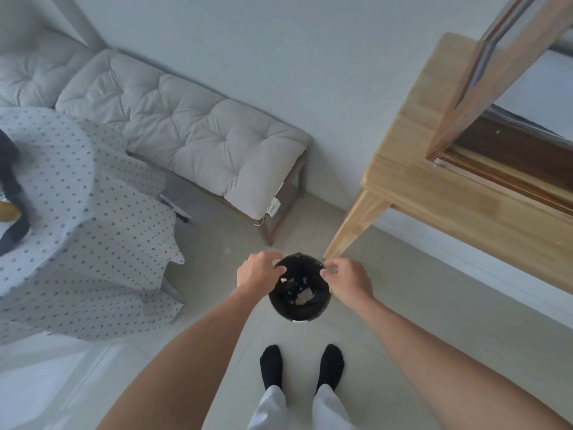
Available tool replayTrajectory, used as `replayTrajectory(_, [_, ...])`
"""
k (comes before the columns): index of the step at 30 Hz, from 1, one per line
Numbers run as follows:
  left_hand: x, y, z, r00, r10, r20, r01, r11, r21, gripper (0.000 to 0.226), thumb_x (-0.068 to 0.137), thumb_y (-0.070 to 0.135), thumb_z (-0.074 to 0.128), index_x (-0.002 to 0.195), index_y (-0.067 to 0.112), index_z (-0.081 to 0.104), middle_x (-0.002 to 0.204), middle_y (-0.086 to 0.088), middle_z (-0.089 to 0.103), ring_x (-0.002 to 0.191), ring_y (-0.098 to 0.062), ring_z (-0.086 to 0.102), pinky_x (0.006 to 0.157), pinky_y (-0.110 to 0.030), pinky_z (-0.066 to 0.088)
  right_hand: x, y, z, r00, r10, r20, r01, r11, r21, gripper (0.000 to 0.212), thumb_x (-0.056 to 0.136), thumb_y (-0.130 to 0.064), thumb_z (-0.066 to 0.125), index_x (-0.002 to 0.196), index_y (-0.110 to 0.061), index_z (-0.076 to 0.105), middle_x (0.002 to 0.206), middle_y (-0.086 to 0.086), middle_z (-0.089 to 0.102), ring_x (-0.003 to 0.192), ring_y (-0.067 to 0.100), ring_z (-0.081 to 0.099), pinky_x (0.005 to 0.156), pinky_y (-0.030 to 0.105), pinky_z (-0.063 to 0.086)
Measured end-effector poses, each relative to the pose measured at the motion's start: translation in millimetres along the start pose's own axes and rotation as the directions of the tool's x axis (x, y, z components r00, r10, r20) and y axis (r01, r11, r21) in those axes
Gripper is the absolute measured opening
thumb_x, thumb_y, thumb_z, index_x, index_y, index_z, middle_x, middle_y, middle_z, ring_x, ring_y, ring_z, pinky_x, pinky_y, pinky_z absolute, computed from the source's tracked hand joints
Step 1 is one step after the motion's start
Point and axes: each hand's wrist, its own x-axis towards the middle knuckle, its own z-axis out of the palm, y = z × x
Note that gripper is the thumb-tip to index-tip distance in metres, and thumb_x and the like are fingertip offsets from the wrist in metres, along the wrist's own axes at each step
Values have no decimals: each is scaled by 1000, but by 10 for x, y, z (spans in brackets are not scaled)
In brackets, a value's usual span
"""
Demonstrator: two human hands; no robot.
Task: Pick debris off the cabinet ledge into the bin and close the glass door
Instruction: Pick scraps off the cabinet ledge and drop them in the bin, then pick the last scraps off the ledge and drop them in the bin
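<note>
A small round bin [297, 315] lined with a black bag stands on the floor in front of my feet. Pale scraps of debris [304, 297] lie at its bottom. My left hand [259, 270] grips the bin's left rim with curled fingers. My right hand [348, 279] pinches the right rim. The wooden cabinet [434, 193] stands at the right, its glass door [496, 66] swung open toward me. The dark ledge [508, 178] inside shows under the door, with a pale speck or two on it.
A grey cushioned bench [198, 135] runs along the back wall. A round table under a dotted cloth [93, 231] fills the left. The cabinet's leg [350, 228] reaches the floor just behind the bin. My feet in black socks [302, 364] stand on pale tiles.
</note>
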Motion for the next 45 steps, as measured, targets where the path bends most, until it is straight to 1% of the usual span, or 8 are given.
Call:
replayTrajectory(6, [-142,76,-120,999,29,-36,-29,1000,2,39,98,42,70,136,36,67,113,3,75,105,-23,69,88,-40,58,-126,15,-144,997,-41,-64,42,999,15,37,94,-39,68,129,-27,73,113,-2,79,101,22,74,89,36,59])
replayTrajectory(15, [-408,383,-555,987,120,-111,-120,993,7,30,95,37,71,124,28,68,94,7,69,90,-23,66,78,-39,59,-422,-133,-479,984,-80,-161,90,994,59,37,96,-46,66,129,-29,71,100,2,81,95,21,75,87,39,59])
replayTrajectory(23, [-621,855,-1217,949,234,-212,-245,969,-30,56,93,47,71,146,34,58,119,1,73,113,-25,66,93,-43,55,-757,-507,-1071,935,-161,-315,202,974,102,35,97,-44,67,129,-31,71,78,-9,72,80,15,71,70,30,51])
replayTrajectory(29, [-732,1288,-1709,895,332,-297,-354,935,-21,39,92,41,74,125,22,68,99,-3,72,99,-29,66,84,-45,57,-953,-693,-1565,882,-192,-431,285,945,161,39,95,-44,68,132,-34,71,109,-3,78,102,17,71,87,37,57])
replayTrajectory(32, [-770,1508,-1875,871,372,-322,-397,918,-15,38,90,40,74,122,19,70,92,-1,72,96,-27,67,83,-44,57,-1035,-704,-1773,848,-176,-500,304,935,185,38,94,-43,70,130,-33,71,90,-10,73,87,12,68,74,29,52])
replayTrajectory(35, [-809,1731,-1934,841,417,-344,-440,898,14,49,93,42,74,139,28,65,105,1,74,110,-24,66,87,-38,54,-1115,-654,-1962,833,-151,-532,302,930,209,38,92,-42,69,130,-34,72,80,-11,72,80,18,71,78,37,59])
replayTrajectory(39, [-875,2043,-1873,817,482,-316,-504,863,11,53,95,45,73,144,29,62,88,10,68,99,-20,66,79,-36,53,-1214,-478,-2195,807,-135,-575,301,932,203,35,92,-45,69,127,-37,71,86,-10,75,80,20,74,78,39,61])
replayTrajectory(45, [-985,2480,-1661,790,552,-268,-561,826,49,54,93,50,73,144,33,61,87,13,65,95,-20,68,84,-41,60,-1303,-119,-2516,767,-48,-640,251,940,231,37,92,-45,72,127,-33,72,109,-1,79,98,23,74,90,40,58])
